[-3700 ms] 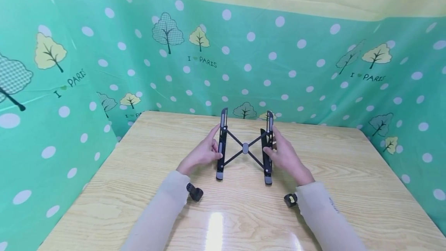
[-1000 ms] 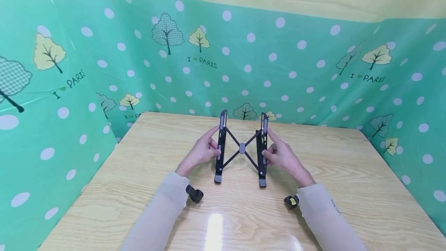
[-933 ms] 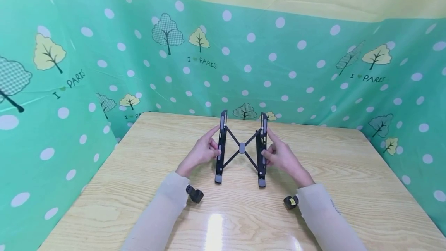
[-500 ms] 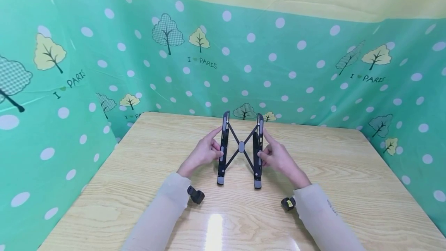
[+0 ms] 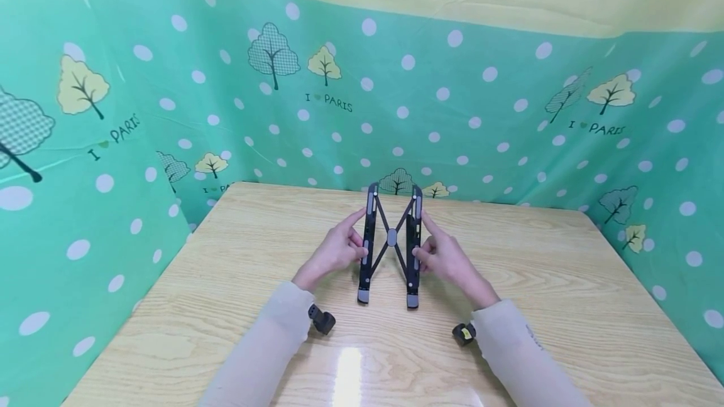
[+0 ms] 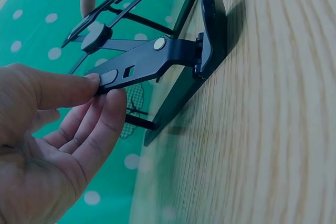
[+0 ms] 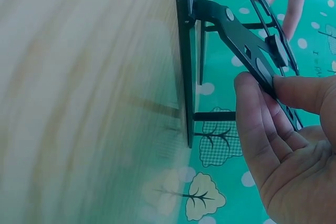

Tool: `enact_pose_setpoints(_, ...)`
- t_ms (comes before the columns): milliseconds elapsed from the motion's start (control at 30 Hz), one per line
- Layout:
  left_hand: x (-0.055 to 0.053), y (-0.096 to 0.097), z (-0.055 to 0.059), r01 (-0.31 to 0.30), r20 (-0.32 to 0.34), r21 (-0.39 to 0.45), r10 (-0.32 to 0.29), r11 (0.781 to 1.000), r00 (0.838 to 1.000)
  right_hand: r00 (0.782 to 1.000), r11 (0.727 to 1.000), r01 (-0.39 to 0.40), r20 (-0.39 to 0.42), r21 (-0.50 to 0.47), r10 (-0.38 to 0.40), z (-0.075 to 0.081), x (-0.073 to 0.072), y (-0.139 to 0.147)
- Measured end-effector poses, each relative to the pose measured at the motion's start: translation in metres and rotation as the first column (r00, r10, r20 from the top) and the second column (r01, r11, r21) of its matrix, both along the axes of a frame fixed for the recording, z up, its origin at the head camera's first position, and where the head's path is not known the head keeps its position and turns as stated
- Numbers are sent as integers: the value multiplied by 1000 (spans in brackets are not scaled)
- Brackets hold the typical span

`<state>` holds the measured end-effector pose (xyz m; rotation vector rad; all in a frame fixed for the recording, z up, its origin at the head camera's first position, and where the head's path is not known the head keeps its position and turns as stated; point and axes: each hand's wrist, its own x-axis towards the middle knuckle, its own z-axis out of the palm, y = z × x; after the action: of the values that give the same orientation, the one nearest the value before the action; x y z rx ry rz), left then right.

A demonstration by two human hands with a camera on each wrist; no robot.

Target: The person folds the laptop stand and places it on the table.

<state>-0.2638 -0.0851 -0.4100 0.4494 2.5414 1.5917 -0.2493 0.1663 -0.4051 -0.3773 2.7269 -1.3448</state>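
A black folding laptop stand [image 5: 392,237] with grey pads and an X-shaped brace stands on the wooden table. Its two side rails are close together, the brace narrowed between them. My left hand [image 5: 337,249] pinches the left rail, thumb on top at a grey pad and index finger stretched along the outer side. In the left wrist view the thumb and fingers of the left hand [image 6: 68,124] grip the upper bar's edge. Opposite, my right hand [image 5: 445,256] pinches the right rail the same way. The right wrist view shows the right hand [image 7: 283,140] with fingertips beneath that bar.
The wooden table [image 5: 254,225] extends around the stand on all sides. A green dotted curtain [image 5: 481,112] with printed trees hangs behind the table and along both sides. Small black wrist cameras [image 5: 322,319] sit at the sleeve cuffs, low over the tabletop.
The stand's two rails have drawn toward each other, and the X brace has grown narrower. Both hands have moved inward with them, keeping their pinch on the rails.
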Motion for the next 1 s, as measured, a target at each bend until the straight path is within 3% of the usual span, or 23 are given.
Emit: enact_pose_setpoints(1000, 2, 8, -2, 0, -23, -27, -1, 1000, 1000, 999, 999, -21, -38, 32, 22, 1, 0, -26)
